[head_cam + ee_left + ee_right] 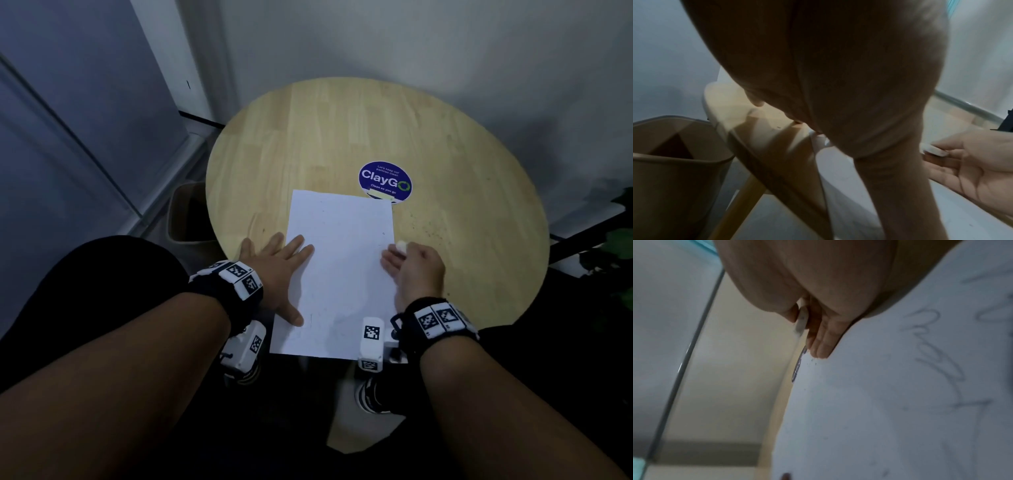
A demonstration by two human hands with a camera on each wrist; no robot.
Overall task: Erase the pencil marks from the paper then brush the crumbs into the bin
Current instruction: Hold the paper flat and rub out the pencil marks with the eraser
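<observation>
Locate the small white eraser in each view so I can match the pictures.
Head: small white eraser at the right hand's fingertips, by the white paper sheet's right edge.
Left wrist: far right, pinched.
Right wrist: centre, edge-on.
Shared landmark: the paper.

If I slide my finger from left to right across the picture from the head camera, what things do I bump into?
Bin → left hand pressing flat on the paper → paper → right hand pinching the eraser → crumbs scattered on the table.
</observation>
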